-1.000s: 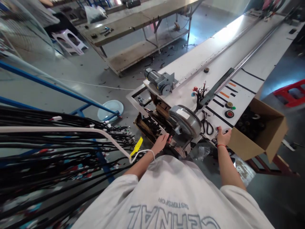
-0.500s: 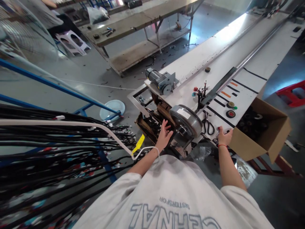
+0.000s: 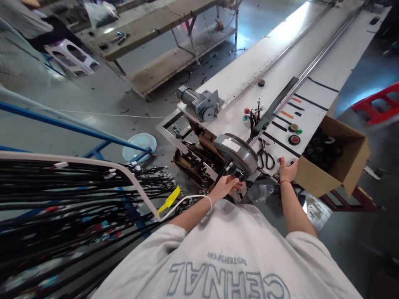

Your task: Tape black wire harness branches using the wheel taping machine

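Note:
My left hand [image 3: 227,186] is at the near side of a round grey taping head [image 3: 238,151], its fingers closed around the lower part of a black tape roll [image 3: 237,172]; some fingertips are hidden. A white cord [image 3: 199,196] hangs across my left wrist. My right hand [image 3: 287,170] rests at the near corner of the white bench [image 3: 282,145], fingers apart, one fingertip beside a small red button [image 3: 280,160]. Black-handled scissors [image 3: 266,160] lie between the taping head and my right hand.
Right of the bench stands an open cardboard box [image 3: 349,166] with dark rolls inside. A grey motor [image 3: 196,99] sits at the bench's far left corner. Black cable bundles [image 3: 77,199] hang at left near a blue frame [image 3: 62,122]. Tape rolls [image 3: 294,140] lie on the bench.
My left hand has moved right and down, from open beside the taping head to closed around the tape roll. My right hand stays by the red button. The view has shifted slightly.

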Motion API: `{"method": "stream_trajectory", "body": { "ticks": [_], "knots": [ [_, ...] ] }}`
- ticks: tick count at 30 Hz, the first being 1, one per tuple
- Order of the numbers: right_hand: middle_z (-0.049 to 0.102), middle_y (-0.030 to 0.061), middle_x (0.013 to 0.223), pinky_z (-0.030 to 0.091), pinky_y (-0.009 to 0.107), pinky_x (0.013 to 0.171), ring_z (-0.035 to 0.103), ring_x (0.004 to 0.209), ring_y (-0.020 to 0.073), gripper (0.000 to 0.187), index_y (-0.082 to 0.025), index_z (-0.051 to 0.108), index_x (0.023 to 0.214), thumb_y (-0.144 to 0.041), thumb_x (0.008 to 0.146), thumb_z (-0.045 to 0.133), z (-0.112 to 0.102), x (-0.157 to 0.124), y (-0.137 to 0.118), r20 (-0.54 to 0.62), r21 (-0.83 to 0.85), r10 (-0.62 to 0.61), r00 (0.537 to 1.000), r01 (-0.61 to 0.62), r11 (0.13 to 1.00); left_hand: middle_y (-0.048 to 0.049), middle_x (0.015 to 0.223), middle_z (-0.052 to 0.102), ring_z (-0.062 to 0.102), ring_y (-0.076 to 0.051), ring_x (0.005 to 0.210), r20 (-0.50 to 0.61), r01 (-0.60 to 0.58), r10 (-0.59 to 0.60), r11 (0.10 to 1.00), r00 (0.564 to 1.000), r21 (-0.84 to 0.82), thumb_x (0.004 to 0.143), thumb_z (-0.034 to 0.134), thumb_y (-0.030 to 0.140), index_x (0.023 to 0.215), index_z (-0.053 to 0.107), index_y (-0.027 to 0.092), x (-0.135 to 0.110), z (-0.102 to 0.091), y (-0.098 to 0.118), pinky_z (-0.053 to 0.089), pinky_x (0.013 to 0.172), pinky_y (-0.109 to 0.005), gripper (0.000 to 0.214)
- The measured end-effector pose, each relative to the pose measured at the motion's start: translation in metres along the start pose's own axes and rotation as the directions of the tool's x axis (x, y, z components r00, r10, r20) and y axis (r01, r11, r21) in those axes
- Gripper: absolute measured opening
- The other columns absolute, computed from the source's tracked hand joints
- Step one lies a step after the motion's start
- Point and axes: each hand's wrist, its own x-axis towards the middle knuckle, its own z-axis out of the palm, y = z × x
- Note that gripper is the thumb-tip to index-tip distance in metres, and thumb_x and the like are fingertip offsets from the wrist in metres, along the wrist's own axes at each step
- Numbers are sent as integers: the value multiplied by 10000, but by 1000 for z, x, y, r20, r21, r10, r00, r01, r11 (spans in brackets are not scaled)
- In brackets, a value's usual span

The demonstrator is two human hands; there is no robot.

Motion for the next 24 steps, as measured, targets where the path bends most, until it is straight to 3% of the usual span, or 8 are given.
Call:
{"method": "stream_trajectory", "body": {
  "ticks": [4,7,8,10,12,17,20,24],
  "knots": [
    [489,250,1350,362,516,1014,485,1212,400,883,-77,393,1430,-632,767,565,0,0,0,-5,3,10,1000,-10,1000,-156,961,739,693,-202,757,26,5,-7,998,1000,64,763,555,728,864,620,116,-1,1,9,478,632,-274,624],
    [490,252,1352,357,499,1021,484,1212,394,905,-67,398,1424,-644,750,578,0,0,1,-14,29,-10,1000,10,1000,-77,738,709,631,-175,651,-87,-23,56,939,995,344,807,546,661,776,625,147,-11,-13,16,468,624,-286,521],
    [488,253,1355,356,494,1022,483,1212,392,913,-65,399,1422,-648,744,584,0,0,1,-15,34,-12,1000,12,999,-53,704,683,612,-171,653,-188,-38,138,890,973,454,804,581,616,769,621,162,-14,-19,17,469,643,-290,458],
    [482,255,1362,349,489,1029,475,1221,390,918,-61,401,1419,-658,744,578,0,0,1,-16,39,-13,1000,13,999,-44,803,674,609,-179,753,-366,-67,345,799,864,597,769,665,513,870,620,181,-20,-34,15,476,722,-295,351],
    [477,255,1368,339,487,1038,461,1237,388,913,-57,404,1417,-667,756,559,0,0,1,-19,42,-18,1000,19,999,-71,985,668,611,-193,873,-412,-102,427,784,805,612,746,697,454,1042,595,183,-23,-48,5,477,785,-301,414],
    [487,266,1347,344,492,1034,465,1233,397,920,-45,384,1426,-637,754,593,-1,1,0,5,19,-18,1000,18,1000,-40,827,675,602,-183,744,-150,-31,146,809,978,587,804,598,474,935,643,164,-29,-75,-44,468,718,-287,339],
    [493,270,1333,340,496,1038,465,1234,397,895,-41,388,1422,-632,777,574,-2,1,-1,3,14,-17,1000,17,1000,-27,741,656,583,-175,673,-116,43,42,762,992,646,765,613,453,841,652,162,-34,-92,-69,450,679,-276,304],
    [480,265,1350,331,510,1043,459,1238,397,864,-60,402,1415,-654,800,527,-1,1,-1,-13,28,-21,1000,22,999,-25,714,645,576,-176,659,-143,63,46,736,989,674,774,587,494,788,652,170,-49,-109,-81,443,673,-272,331]
  ]
}}
